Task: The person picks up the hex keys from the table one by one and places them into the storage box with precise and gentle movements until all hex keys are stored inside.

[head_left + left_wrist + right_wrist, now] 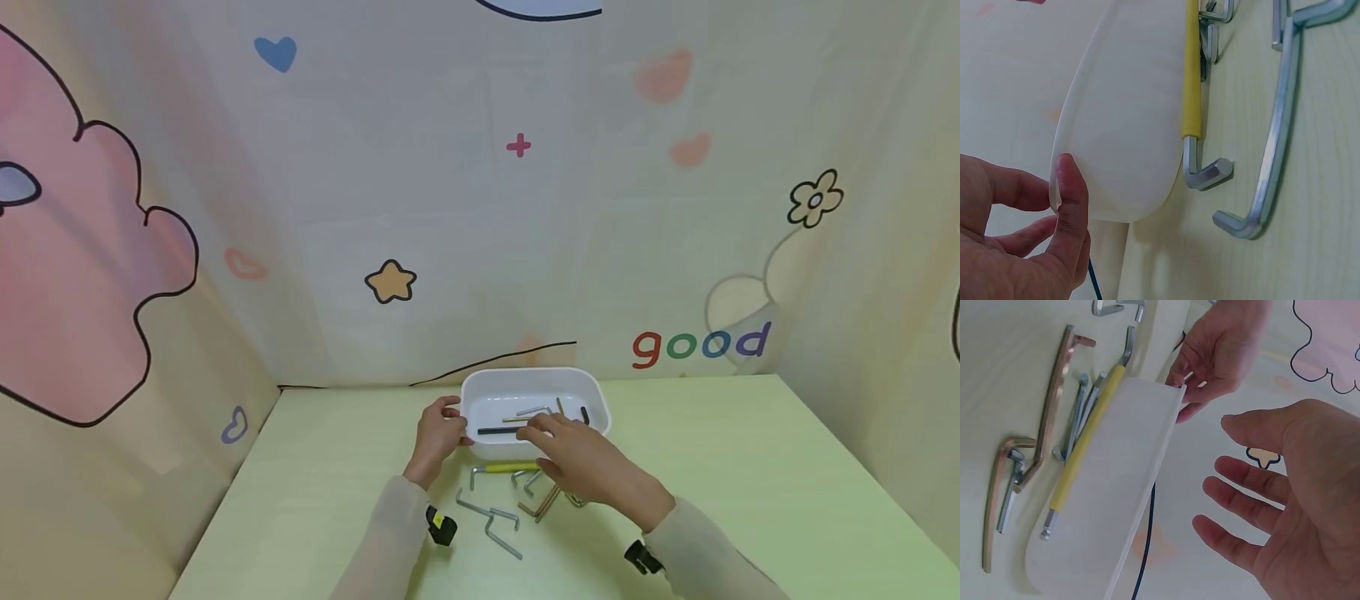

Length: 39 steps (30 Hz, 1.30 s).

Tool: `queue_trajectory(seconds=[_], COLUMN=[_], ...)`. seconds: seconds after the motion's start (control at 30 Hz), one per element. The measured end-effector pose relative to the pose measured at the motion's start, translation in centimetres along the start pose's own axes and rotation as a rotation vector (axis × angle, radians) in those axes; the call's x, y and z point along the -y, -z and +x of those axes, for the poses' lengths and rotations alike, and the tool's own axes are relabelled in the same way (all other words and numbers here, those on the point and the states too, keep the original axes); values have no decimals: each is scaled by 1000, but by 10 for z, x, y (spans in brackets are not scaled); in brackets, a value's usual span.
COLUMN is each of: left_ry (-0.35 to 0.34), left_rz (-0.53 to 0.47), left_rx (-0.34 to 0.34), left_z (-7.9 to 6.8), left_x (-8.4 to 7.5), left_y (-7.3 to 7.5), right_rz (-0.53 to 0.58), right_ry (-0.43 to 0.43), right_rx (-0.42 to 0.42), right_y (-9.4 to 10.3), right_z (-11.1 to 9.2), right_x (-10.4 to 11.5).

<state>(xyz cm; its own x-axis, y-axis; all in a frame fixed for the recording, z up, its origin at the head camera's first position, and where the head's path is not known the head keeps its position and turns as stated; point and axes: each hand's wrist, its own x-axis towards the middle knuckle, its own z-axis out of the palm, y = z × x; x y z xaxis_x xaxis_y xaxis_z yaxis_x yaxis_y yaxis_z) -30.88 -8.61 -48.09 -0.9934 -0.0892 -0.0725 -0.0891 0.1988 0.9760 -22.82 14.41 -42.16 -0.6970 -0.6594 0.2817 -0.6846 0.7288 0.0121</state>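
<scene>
My left hand point(439, 435) pinches the left end of a white plastic tub point(480, 451), thumb outside and fingers at the rim, as the left wrist view also shows. Over the tub's front right side hovers my right hand point(588, 462); in the right wrist view its fingers point(1250, 478) are spread and relaxed with nothing between them. Inside the tub lie several hex keys, among them a black hex key point(497, 431). Along the tub's front wall is a hex key with a yellow sleeve point(1192, 75).
Several loose hex keys lie on the pale table point(315, 492) in front of the tub, including a long silver hex key point(1270, 144) and a copper-coloured hex key point(1054, 394). Behind the table hangs a printed curtain point(450, 208).
</scene>
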Motion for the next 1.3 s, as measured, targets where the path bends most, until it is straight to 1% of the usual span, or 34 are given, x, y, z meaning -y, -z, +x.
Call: queue_trajectory(seconds=[0.1, 0.23, 0.4, 0.5, 0.7, 0.87, 1.03, 1.13, 1.23, 1.3], left_ry=[6, 3, -7, -1, -1, -7, -10, -16, -21, -19], left_rz=[2, 0, -13, -15, -18, -14, 1, 8, 6, 6], left_rx=[1, 2, 9, 11, 9, 13, 1, -13, -13, -10], left_z=[0, -1, 2, 1, -1, 0, 0, 0, 0, 0], left_x=[2, 2, 1, 1, 1, 1, 2, 2, 1, 1], left_y=[-1, 0, 1, 1, 2, 1, 0, 0, 1, 1], right_rz=[-5, 5, 14, 26, 37, 25, 49, 66, 68, 67], right_ry=[23, 27, 30, 38, 45, 59, 59, 42, 26, 30], right_rx=[-1, 43, 121, 144, 150, 129, 157, 183, 189, 180], right_y=[-2, -6, -13, -18, -28, -33, -38, -40, -42, -43], right_z=[-7, -14, -19, -22, -27, -29, -29, -29, -28, -28], right_x=[3, 6, 8, 8, 7, 4, 1, 0, -2, -2])
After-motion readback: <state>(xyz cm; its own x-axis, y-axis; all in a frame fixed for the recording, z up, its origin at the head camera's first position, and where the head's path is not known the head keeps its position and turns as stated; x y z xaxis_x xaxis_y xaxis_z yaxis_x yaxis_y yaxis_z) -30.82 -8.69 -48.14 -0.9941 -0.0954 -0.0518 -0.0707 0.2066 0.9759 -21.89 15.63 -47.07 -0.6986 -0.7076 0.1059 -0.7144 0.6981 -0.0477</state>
